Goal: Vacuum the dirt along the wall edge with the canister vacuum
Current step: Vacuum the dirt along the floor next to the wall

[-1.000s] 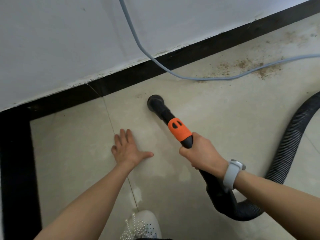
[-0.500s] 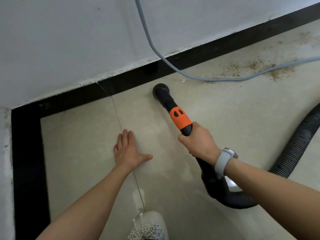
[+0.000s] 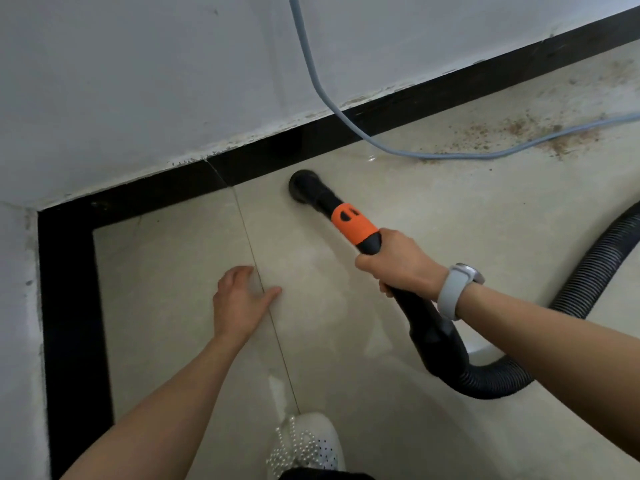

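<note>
Down at the floor's edge, we see the vacuum's round black nozzle (image 3: 304, 186) pressed to the beige tile floor (image 3: 450, 216), just beside the black baseboard (image 3: 398, 109). Our right hand (image 3: 403, 265) closes its grip around the black wand behind the orange collar (image 3: 353, 226), a white watch (image 3: 455, 289) on that wrist. The ribbed hose (image 3: 588, 275) loops off to the right. Our left hand (image 3: 239, 299) rests open on the tile, fingers spread. Brown dirt (image 3: 519, 129) lies further right around a grey cable (image 3: 433, 154).
</note>
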